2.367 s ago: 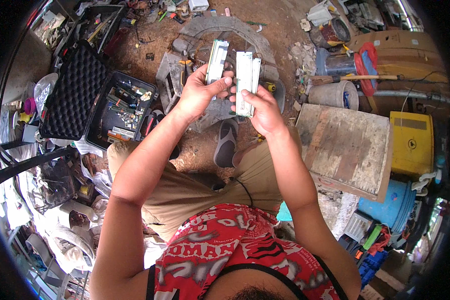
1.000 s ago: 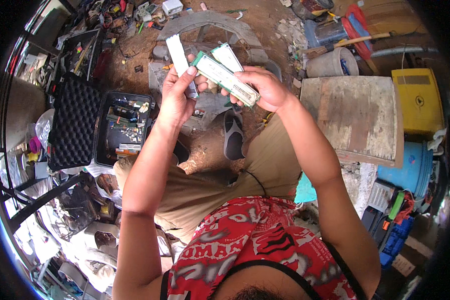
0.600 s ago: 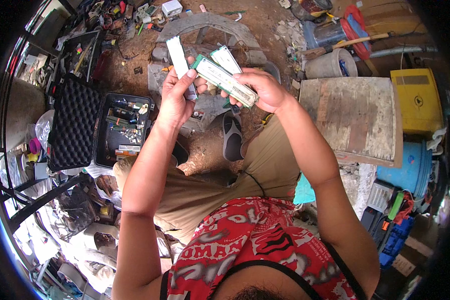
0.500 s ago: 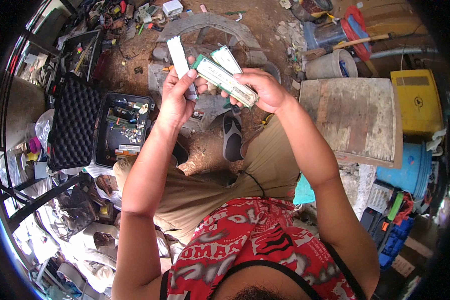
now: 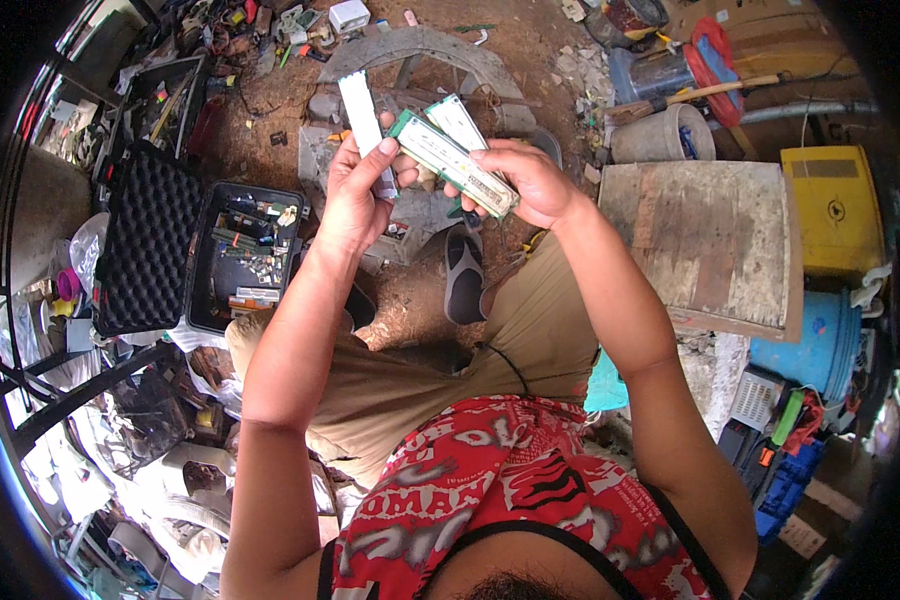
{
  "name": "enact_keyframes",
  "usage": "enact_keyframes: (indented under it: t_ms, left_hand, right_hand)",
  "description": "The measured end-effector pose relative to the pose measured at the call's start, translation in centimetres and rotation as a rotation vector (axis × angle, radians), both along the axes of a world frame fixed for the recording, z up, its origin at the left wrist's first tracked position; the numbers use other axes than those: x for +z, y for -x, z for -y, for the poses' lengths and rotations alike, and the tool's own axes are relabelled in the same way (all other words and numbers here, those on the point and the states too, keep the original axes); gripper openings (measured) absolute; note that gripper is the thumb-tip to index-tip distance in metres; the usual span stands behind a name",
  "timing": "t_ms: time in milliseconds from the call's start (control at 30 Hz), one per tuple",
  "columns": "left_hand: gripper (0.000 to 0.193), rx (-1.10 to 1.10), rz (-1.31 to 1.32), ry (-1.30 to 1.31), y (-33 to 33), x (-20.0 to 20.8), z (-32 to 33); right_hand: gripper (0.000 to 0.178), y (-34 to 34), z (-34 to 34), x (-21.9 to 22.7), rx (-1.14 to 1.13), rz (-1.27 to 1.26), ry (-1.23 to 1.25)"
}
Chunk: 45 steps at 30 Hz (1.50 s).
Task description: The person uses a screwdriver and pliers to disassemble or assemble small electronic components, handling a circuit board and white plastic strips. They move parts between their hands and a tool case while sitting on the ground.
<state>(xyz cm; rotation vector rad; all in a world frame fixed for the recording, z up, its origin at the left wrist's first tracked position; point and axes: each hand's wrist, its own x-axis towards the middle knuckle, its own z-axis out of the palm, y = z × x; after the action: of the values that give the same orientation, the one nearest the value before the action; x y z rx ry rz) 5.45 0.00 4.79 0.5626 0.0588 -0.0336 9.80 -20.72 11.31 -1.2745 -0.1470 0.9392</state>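
Between thumb and fingers of my left hand point(image 5: 357, 188) is a long pale memory module point(image 5: 362, 108), held nearly upright. My right hand point(image 5: 525, 180) grips several green-edged memory modules with light labels point(image 5: 450, 158), fanned out so that one label point(image 5: 457, 120) sticks out behind the front one. The left fingertips lie close to the near end of the right hand's modules; whether they touch is hard to see. Left of my left forearm stands an opened black case point(image 5: 245, 260) with small boards and modules in it.
The case's foam-lined lid point(image 5: 150, 245) leans open at the left. A worn wooden board point(image 5: 700, 240) lies at the right, near a yellow box point(image 5: 832, 205) and a blue drum point(image 5: 810, 340). A grey bucket point(image 5: 660, 135) and a round stone-like rim point(image 5: 420, 42) are farther off.
Both hands stay almost in place with the same modules. The pale module in my left hand has tilted or shifted very slightly; the front module turned a little.
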Motion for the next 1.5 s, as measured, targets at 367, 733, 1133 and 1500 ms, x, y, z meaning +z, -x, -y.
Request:
enact_keyframes:
  t_ms: [367, 733, 1133, 1500]
  left_hand:
    - [0.030, 0.006, -0.003, -0.007, -0.1, 0.0, -0.1]
    - [0.030, -0.003, -0.006, -0.057, -0.2, 0.0, -0.2]
    - [0.033, -0.025, -0.007, -0.102, 0.1, 0.7, 0.3]
    - [0.035, -0.023, -0.051, -0.135, 0.1, -0.7, 1.2]
  right_hand:
    - [0.033, 0.0, -0.2, 0.2, 0.006, -0.020, -0.004]
    - [0.030, 0.1, -0.1, -0.5, -0.047, -0.069, -0.009]
    - [0.029, 0.5, -0.2, -0.8, -0.093, -0.059, -0.039]
    - [0.029, 1.0, -0.9, -1.5, -0.254, 0.024, -0.082]
